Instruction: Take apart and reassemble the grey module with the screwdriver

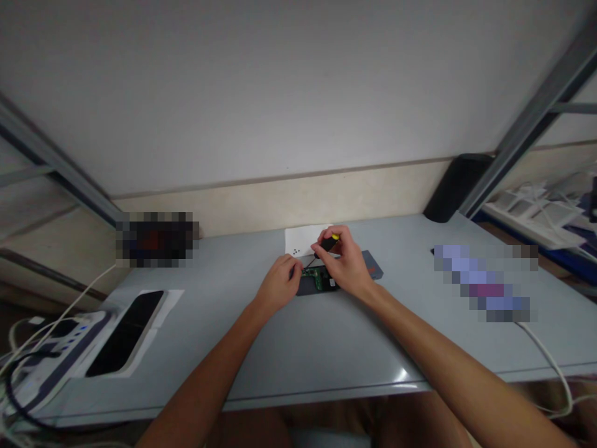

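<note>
My right hand (347,261) is closed round the black and yellow handle of a screwdriver (327,244). The shaft slants down and left to a green circuit board (319,279), which has a black part at its right side. The board lies over a dark grey flat piece (305,287) on the table. At the board's left end my left hand (280,281) is closed, its fingertips pinched by the screwdriver's tip. Something small and dark shows between these fingers, too small to name. Behind both hands lies a white sheet (301,239) with several tiny dark bits, perhaps screws.
On the left, a black-screened phone (128,333) rests on white paper near a power strip (69,354) with cables. A black cylinder (454,186) stands at the back right. Blurred-out items (156,239) sit at the back left and right. A wall closes off the table's (298,361) far side.
</note>
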A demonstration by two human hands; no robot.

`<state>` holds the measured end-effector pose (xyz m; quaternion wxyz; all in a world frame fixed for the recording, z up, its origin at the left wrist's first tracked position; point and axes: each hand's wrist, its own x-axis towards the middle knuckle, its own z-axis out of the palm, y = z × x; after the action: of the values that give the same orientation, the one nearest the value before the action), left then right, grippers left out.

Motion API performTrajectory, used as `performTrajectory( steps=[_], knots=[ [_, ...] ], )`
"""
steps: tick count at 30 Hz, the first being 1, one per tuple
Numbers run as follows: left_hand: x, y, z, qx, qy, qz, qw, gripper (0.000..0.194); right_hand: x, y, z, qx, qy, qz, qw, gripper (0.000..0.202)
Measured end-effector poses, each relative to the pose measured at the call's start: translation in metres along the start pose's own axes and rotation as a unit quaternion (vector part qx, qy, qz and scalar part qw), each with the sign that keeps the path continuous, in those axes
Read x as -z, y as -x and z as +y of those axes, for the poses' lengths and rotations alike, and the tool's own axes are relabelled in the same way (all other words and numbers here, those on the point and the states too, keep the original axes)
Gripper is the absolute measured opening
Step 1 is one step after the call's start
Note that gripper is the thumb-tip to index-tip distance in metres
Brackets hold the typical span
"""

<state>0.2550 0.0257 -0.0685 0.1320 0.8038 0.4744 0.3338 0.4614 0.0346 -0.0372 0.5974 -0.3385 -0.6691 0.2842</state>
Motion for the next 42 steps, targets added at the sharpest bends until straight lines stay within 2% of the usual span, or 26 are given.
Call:
performTrajectory(
  steps=[3, 6, 10, 13, 15, 18, 24, 29, 32, 36, 39, 42],
  knots=[
    [0.0, -0.001, 0.0, 0.002, 0.001, -0.002, 1.0, 0.025, -0.001, -0.005, -0.008, 0.007, 0.004, -0.032, 0.999, 0.019],
    [-0.001, -0.001, 0.0, -0.003, 0.002, 0.0, 1.0, 0.025, -0.005, -0.018, -0.02, 0.043, 0.017, -0.037, 0.998, 0.017],
    [-0.002, -0.001, -0.002, -0.005, 0.007, 0.002, 1.0, 0.024, -0.014, -0.041, -0.026, 0.052, 0.013, -0.055, 0.997, 0.002],
    [-0.001, 0.0, -0.003, -0.004, 0.008, -0.005, 1.0, 0.024, -0.022, -0.05, -0.02, 0.025, -0.036, -0.086, 0.995, 0.018],
    [-0.001, 0.0, -0.003, -0.006, 0.008, -0.006, 1.0, 0.023, -0.024, -0.05, -0.015, 0.006, -0.084, -0.104, 0.991, 0.024],
    [-0.001, 0.0, -0.001, -0.005, 0.003, -0.008, 1.0, 0.024, -0.019, -0.045, -0.011, -0.023, -0.13, -0.123, 0.984, 0.021],
    [-0.001, -0.001, 0.0, 0.002, 0.009, -0.004, 1.0, 0.026, -0.008, -0.041, -0.011, -0.03, -0.089, -0.062, 0.994, 0.012],
    [-0.001, -0.001, -0.002, -0.005, 0.003, -0.012, 1.0, 0.026, -0.007, -0.039, -0.009, -0.031, -0.135, -0.104, 0.985, 0.03],
    [0.0, -0.001, -0.002, -0.007, 0.009, -0.01, 1.0, 0.027, -0.006, -0.038, -0.009, -0.042, -0.142, -0.1, 0.984, 0.021],
    [0.0, -0.002, 0.0, -0.002, 0.01, -0.009, 1.0, 0.025, -0.004, -0.038, -0.013, -0.029, -0.074, -0.056, 0.995, 0.013],
    [0.001, -0.002, 0.0, 0.0, 0.008, -0.01, 1.0, 0.025, -0.003, -0.038, -0.015, -0.008, -0.055, -0.075, 0.996, 0.023],
    [0.0, -0.002, -0.001, -0.002, 0.007, -0.013, 1.0, 0.025, -0.003, -0.038, -0.014, -0.011, -0.092, -0.1, 0.991, 0.027]
  ],
)
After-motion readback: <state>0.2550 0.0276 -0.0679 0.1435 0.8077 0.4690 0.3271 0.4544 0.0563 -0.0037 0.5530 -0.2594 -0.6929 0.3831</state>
